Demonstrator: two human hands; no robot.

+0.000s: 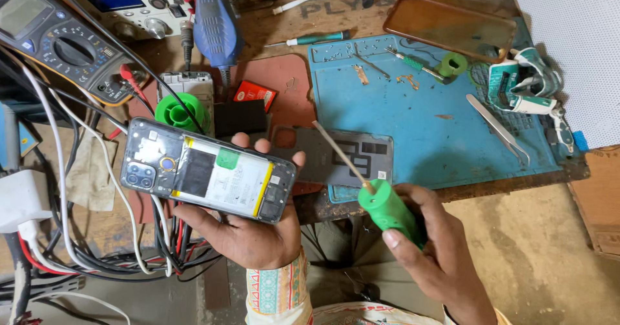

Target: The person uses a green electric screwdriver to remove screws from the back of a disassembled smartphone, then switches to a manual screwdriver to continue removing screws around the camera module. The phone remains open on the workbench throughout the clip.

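My left hand (248,231) holds an opened smartphone (206,168) from below, back cover off, showing the battery, the camera cluster at its left end and a green sticker. My right hand (439,254) grips a green-handled tool (385,207) whose thin metal shaft (339,154) points up and left, its tip above a dark back cover (352,160) lying on the bench edge. The shaft's tip is apart from the phone, to its right.
A blue work mat (426,118) carries tweezers (497,128), a small screwdriver (420,63), screws and a green tape roll (452,64). At the left sit a multimeter (61,41), tangled cables (97,234), a green spool (181,112) and a blue rotary tool (216,21). A transparent brown phone case (452,31) lies behind.
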